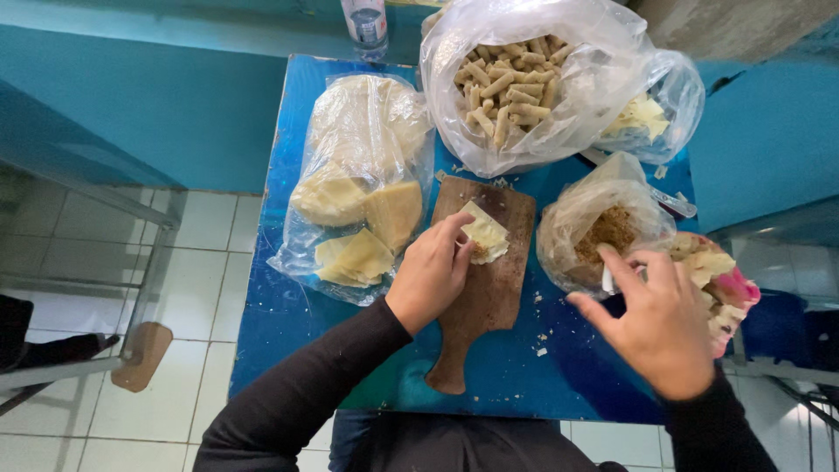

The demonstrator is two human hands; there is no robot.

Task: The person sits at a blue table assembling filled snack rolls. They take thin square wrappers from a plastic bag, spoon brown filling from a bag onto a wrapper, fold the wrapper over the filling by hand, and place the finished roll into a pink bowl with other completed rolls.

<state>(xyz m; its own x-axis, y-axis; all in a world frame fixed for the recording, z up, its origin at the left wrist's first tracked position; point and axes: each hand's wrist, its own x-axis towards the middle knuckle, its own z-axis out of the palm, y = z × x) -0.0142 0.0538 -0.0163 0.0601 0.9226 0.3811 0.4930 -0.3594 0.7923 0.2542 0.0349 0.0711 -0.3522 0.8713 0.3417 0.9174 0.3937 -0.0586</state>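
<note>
My left hand rests on a brown wooden cutting board, its fingertips pressing a pale square pastry wrapper that has brown filling showing at its edge. My right hand reaches toward a clear plastic bag of brown crumbly filling, fingers apart, with a small white object, perhaps a spoon handle, beside the fingers; I cannot tell whether it is gripped.
On the blue table lie a clear bag of pale wrapper sheets, a large bag of rolled pastries, a bag of wrapper scraps and a pink bowl with scraps. A bottle stands behind.
</note>
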